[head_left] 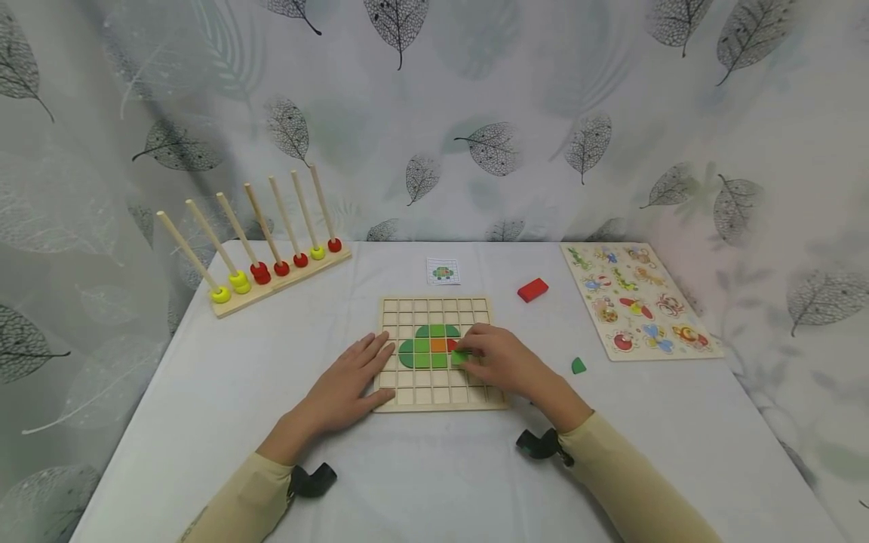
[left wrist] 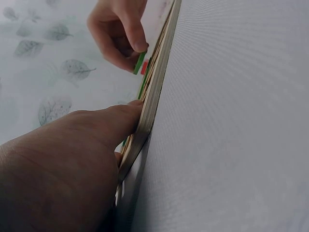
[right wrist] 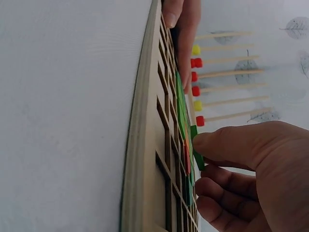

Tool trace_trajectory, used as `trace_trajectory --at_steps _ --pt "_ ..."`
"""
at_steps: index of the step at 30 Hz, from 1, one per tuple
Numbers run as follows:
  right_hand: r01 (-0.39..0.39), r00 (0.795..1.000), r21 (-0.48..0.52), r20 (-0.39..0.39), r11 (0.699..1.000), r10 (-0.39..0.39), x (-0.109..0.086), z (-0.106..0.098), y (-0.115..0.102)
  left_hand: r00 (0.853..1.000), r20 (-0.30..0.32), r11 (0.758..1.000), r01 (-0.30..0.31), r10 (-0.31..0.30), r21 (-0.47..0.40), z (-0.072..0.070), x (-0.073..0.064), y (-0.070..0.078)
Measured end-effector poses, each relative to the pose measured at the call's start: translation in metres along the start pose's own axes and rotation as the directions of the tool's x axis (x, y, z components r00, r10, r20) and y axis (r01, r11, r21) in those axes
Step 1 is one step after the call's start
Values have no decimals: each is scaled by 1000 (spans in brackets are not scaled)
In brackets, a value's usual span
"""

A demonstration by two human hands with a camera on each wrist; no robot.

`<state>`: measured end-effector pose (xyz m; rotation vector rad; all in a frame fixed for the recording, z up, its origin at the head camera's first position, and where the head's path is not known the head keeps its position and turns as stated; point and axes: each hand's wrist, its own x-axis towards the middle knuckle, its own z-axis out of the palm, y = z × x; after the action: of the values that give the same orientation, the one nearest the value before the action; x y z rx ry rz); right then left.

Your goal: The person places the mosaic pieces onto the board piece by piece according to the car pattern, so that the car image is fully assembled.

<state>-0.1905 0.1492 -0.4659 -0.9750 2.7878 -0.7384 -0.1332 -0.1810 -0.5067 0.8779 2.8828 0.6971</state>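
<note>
A wooden grid board [head_left: 441, 395] lies on the white table, with green, orange and red tiles set in its middle cells. My right hand [head_left: 501, 360] pinches a light green tile [head_left: 459, 357] between thumb and fingers at the right end of the coloured tiles. In the right wrist view that green tile [right wrist: 197, 148] stands tilted just over the board's surface. My left hand [head_left: 348, 386] rests on the board's left edge with its fingers straight; in the left wrist view its thumb [left wrist: 126, 118] lies on the rim.
A small pattern card [head_left: 443, 271] lies behind the board, with a red block [head_left: 532, 289] to its right. One dark green rounded piece [head_left: 578, 366] is right of my right hand. A bead-peg stand [head_left: 292, 280] is back left; a picture puzzle board [head_left: 638, 302] lies at right.
</note>
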Motion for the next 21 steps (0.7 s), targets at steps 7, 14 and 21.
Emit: trace_trajectory --at_steps 7,14,21 --pt "-16 1000 -11 15 1000 17 2 7 2 1000 -1 1000 2 -2 1 1 0 -1" --pt "-4 1000 -13 8 1000 4 1 9 0 1000 -3 1000 1 -1 0 2 1 -2" --pt "4 1000 -32 -1 999 -4 1 9 2 1000 2 1000 3 -3 1 3 1 -2"
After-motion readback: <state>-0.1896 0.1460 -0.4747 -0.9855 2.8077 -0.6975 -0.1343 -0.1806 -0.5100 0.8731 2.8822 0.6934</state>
